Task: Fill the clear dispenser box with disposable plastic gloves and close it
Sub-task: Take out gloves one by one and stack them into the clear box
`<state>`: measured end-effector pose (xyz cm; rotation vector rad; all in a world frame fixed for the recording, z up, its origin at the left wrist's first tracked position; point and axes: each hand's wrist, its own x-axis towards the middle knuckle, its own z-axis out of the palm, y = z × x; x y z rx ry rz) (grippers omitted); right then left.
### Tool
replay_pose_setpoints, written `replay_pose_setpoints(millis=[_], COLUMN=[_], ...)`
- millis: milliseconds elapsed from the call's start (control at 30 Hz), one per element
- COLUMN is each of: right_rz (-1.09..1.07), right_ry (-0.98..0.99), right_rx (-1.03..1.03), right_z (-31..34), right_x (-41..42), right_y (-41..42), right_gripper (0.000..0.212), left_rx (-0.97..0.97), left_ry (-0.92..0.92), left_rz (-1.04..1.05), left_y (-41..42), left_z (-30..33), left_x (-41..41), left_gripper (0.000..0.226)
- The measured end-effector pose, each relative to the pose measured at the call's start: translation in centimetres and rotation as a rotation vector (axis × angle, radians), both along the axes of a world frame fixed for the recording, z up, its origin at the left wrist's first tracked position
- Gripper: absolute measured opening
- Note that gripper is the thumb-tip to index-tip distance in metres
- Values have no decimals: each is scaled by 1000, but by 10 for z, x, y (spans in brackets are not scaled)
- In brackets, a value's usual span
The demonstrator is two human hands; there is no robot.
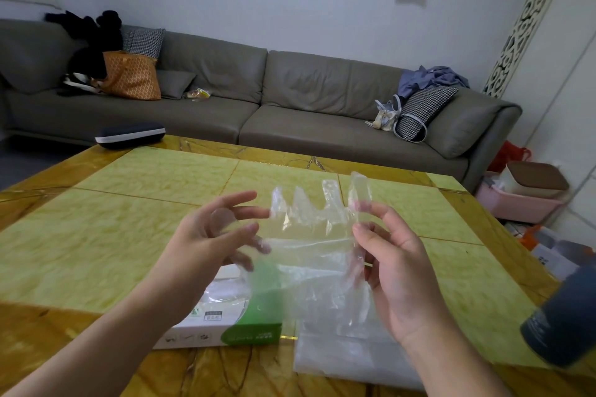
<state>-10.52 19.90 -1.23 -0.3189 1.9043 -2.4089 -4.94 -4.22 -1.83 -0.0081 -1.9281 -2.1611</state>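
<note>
Both forearms come in from the near edge, and the two hands hold one clear plastic glove up above the counter.

On the left, the left hand has its fingers spread fairly wide. Its fingertips seem to catch the glove's left edge, though the blur and the thin film leave it unclear whether they pinch it or only touch it. Below that hand lies a flat white and green carton on the counter, probably the gloves' retail pack; it lies just left of a sheet of clear plastic at the near edge. Whether that sheet is a bag of gloves or part of the clear dispenser box cannot be told, and no box can be made out with certainty.

In the middle the glove hangs stretched between the hands, its fingers pointing up and away, seemingly pulled flat so it can be folded or laid in neatly.

On the right, the right hand pinches the glove's right edge between thumb and fingers, holding it taut. Far right, a dark cylindrical container shows, blurred. Beyond the counter stands a grey sofa.
</note>
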Motion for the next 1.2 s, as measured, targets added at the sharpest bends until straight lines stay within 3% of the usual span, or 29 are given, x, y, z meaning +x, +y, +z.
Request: replay_pose_setpoints(millis=[100, 167, 233, 367, 467, 567, 733, 867, 1067, 1200], right_rz=[-45, -72, -61, 228, 271, 84, 17, 40, -67, -34], right_ry=[-3, 7, -29, -227, -168, -166, -188, -221, -225, -106], right_rx=[10, 33, 64, 154, 317, 189, 3, 43, 80, -98], right_z=[-1, -1, 2, 10, 9, 6, 7, 6, 3, 9], right_x=[-4, -6, -8, -6, -4, -9, -18, -20, -21, -17], right_y=[2, 4, 6, 21, 30, 36, 51, 53, 57, 60], right_gripper=[18, 11, 22, 48, 26, 7, 16, 18, 24, 63], left_rx=[156, 70, -34, 19, 63, 59, 177, 183, 130, 178], left_ry=[-138, -220, -248, -113, 25, 84, 0, -138, -50, -10], left_rz=[-91, -129, -144, -21, 26, -53, -288, -338, -155, -27], left_y=[-2, -3, 0, 15, 29, 40, 52, 62, 74, 82], left_z=[2, 1, -1, 2, 8, 12, 19, 13, 7, 14], left_x=[-1, -1, -1, 0, 3, 7, 8, 2, -6, -16], left_gripper=[40, 34, 29, 33, 38, 43, 38, 39, 25, 27])
